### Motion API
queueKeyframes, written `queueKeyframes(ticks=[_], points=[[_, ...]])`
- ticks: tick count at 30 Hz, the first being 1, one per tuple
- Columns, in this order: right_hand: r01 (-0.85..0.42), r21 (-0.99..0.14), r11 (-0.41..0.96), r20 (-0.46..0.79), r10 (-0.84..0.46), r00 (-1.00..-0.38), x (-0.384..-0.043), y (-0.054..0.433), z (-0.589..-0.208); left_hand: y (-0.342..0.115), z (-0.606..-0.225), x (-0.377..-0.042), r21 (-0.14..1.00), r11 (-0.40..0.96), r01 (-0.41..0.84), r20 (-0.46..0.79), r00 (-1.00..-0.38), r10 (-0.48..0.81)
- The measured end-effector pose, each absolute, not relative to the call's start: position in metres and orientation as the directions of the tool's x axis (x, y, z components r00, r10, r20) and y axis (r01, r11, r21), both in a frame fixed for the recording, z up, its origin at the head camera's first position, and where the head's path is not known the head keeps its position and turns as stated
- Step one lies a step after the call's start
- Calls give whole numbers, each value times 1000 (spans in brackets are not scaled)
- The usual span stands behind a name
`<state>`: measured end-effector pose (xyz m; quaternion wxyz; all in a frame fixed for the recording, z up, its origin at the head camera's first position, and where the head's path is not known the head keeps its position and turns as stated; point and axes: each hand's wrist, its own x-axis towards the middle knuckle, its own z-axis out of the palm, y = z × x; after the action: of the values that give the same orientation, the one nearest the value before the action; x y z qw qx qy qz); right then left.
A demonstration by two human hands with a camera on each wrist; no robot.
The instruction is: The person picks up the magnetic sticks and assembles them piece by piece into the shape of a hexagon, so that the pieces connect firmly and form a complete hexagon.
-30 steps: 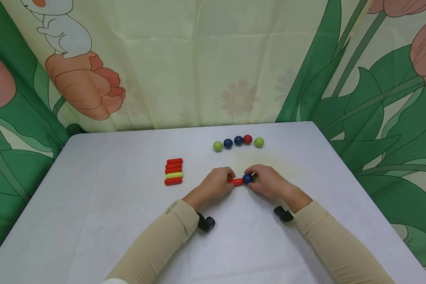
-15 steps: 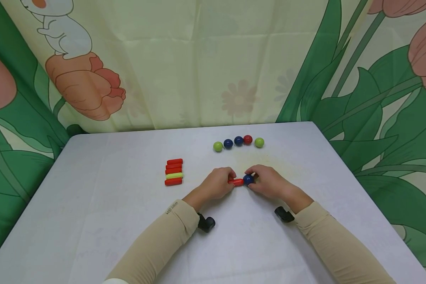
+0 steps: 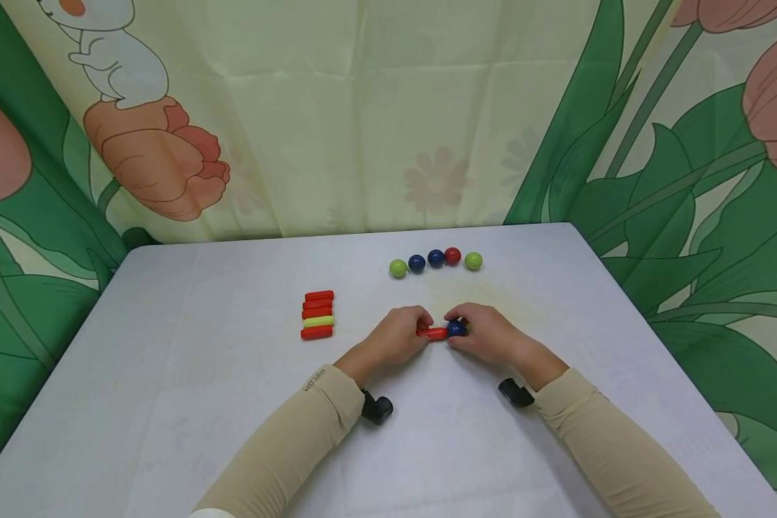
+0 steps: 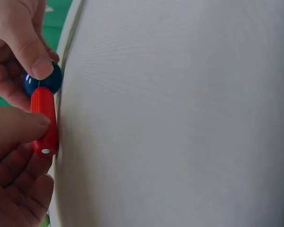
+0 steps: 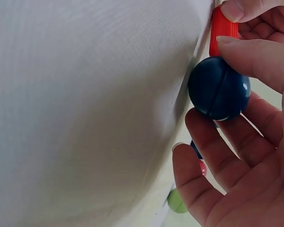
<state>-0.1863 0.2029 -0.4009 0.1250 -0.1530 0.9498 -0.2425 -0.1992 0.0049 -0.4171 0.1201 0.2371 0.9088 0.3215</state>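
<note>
A red ribbed rod (image 4: 44,106) with a small shiny disc in its end is pinched between the thumb and fingers of my left hand (image 3: 399,334). Its far end meets a dark blue ball (image 5: 217,89) with a seam around it. My right hand (image 3: 488,334) holds that ball, thumb on one side and fingertips on the other. In the head view both hands are close together over the middle of the table, rod and ball in line between them. The ball is partly covered by the right fingers there.
On the white table (image 3: 168,403), several red rods (image 3: 316,332) and one yellow-green rod (image 3: 318,321) lie stacked side by side at left. Farther back is a row of balls: green (image 3: 398,268), two blue (image 3: 417,263), red (image 3: 452,255) and another green (image 3: 473,260). A printed curtain (image 3: 362,129) hangs behind.
The right fingers have shifted around the blue ball and cover more of it. Rod and ball have moved very slightly right; the left hand keeps its grip.
</note>
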Motion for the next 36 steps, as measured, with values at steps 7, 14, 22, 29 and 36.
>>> queueKeyframes(ticks=[7,14,22,29,36], points=[[-227,-492,840,-164,-345,-924,-186,204,-401,4,-418,-201,644,684,342,-73,-863,499],[-212,-473,855,-180,-329,-927,-186,207,-399,-5,-415,-204,678,680,278,-119,-872,474],[-186,-464,866,-199,-306,-931,-186,209,-398,-16,-407,-212,677,697,237,-147,-884,443],[-180,-469,864,-195,-301,-934,-186,212,-400,-27,-393,-227,649,730,214,-152,-904,400],[-189,-463,866,-191,-305,-933,-185,214,-400,-34,-383,-246,615,756,225,-114,-923,368]])
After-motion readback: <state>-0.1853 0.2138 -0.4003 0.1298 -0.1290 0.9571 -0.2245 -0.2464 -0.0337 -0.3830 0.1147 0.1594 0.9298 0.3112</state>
